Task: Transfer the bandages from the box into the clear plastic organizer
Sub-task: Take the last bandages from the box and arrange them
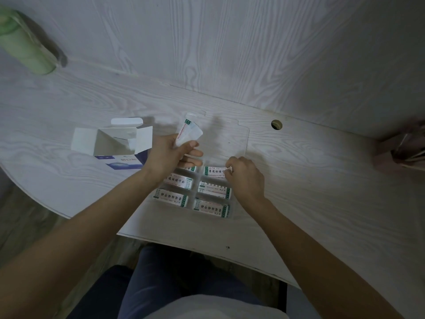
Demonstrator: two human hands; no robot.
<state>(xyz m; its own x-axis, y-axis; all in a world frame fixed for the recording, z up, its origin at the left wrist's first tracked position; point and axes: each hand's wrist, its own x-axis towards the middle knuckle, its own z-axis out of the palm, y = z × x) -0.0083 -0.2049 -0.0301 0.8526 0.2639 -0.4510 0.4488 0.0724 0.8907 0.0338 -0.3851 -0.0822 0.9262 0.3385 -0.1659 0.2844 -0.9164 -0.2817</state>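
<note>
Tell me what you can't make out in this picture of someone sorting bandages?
All in the head view:
- Inside of the open box: its walls hide the bottom, so any bandages left there are unseen.
- Top-left compartment of the organizer: mostly covered by the left hand.
- Printing on the bandage packets: too small and blurred to read.
- Green object: blurred, cut off by the left edge.
- Pinkish item: cut off by the right edge.

2 bare forearms with no sleeves in view, left hand (169, 153), right hand (245, 177), no rings or watch visible, dark blue trousers, pale top at bottom edge
</note>
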